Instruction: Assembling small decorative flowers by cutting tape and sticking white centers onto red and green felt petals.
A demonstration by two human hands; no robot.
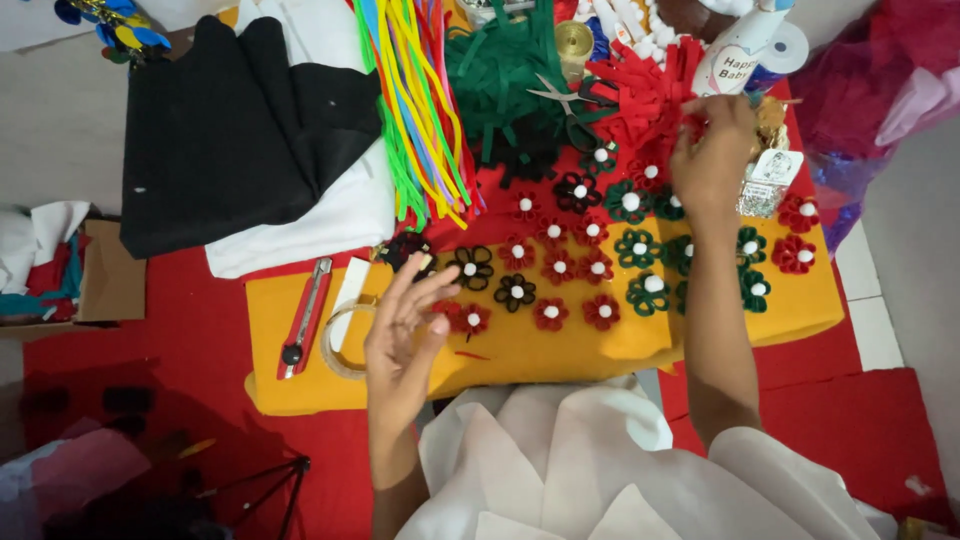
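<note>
head view: felt flower lot on yellow sheet

left hand (405,335): raised over the yellow felt sheet (560,345), fingers spread, holding nothing. right hand (712,160): fingers pinched in the red felt strips (645,95) at the far edge. rows of red, green and black felt flowers (590,265) between hands. red utility knife (305,318) at left.

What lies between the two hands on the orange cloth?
In the head view, rows of felt flowers, red, black and green with white centres, lie on the orange cloth between the left hand and the right hand.
</note>
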